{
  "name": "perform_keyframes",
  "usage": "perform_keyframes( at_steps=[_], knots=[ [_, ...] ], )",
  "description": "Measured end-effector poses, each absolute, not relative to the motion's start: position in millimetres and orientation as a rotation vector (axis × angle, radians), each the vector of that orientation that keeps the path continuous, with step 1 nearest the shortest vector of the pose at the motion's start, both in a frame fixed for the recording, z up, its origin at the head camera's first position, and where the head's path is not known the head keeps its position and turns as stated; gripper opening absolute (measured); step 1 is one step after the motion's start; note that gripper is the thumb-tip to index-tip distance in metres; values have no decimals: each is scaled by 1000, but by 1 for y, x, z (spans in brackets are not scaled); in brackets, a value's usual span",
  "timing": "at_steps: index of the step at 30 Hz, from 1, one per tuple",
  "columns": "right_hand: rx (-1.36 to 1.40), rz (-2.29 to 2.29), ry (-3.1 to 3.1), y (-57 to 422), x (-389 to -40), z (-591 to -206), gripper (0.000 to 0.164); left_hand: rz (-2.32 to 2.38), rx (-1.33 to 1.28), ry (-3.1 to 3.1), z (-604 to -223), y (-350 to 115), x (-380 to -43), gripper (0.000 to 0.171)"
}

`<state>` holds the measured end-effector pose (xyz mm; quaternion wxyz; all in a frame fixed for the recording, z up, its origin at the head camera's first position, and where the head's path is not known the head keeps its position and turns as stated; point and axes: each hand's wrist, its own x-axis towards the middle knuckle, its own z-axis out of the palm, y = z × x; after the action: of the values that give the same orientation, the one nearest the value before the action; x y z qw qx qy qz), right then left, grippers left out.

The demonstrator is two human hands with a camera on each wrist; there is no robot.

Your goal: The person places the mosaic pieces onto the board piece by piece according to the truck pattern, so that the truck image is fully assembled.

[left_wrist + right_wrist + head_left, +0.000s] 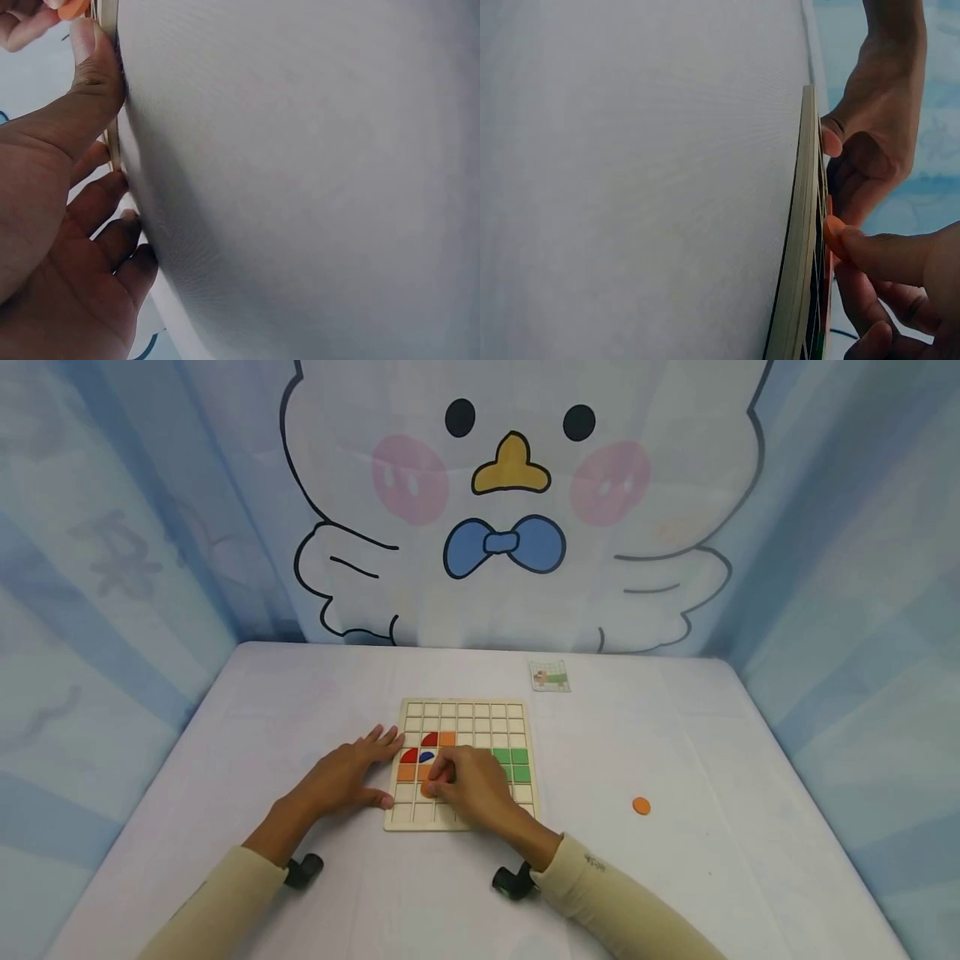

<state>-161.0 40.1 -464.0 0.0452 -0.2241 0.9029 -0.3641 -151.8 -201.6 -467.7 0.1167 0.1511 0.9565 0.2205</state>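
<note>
A pale wooden grid board (pixel 480 711) lies on the white table. My left hand (pixel 341 781) rests along its left side, thumb and fingertips at the edge, fingers spread. Over the lower left cells, my right hand (pixel 480 787) pinches a small orange rounded tile (pixel 833 235) between thumb and fingers. That tile is tilted at the board's surface in the right wrist view. Beside it on the board sit red quarter-round tiles (pixel 409 756), orange square tiles (pixel 406 772) and a blue-and-white tile (pixel 427 757). Green tiles (pixel 521 772) fill cells on the right; my right hand hides the middle.
A loose orange oval tile (pixel 641 806) lies on the table to the right. Behind the board's right corner is a small picture card (pixel 551 677). Dark wrist-worn cameras (pixel 513 882) sit under both wrists. A printed curtain (pixel 510 602) closes off the back and sides.
</note>
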Motion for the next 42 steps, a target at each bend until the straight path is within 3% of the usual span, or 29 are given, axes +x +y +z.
perform_keyframes(
  at_steps=[31,42],
  knots=[
    [-680,-874,2780,35,-160,-458,13,626,423,2808,-465,-199,-150,105],
    [-686,-879,2807,32,-159,-459,19,631,450,2809,-466,-200,-150,104]
  ],
)
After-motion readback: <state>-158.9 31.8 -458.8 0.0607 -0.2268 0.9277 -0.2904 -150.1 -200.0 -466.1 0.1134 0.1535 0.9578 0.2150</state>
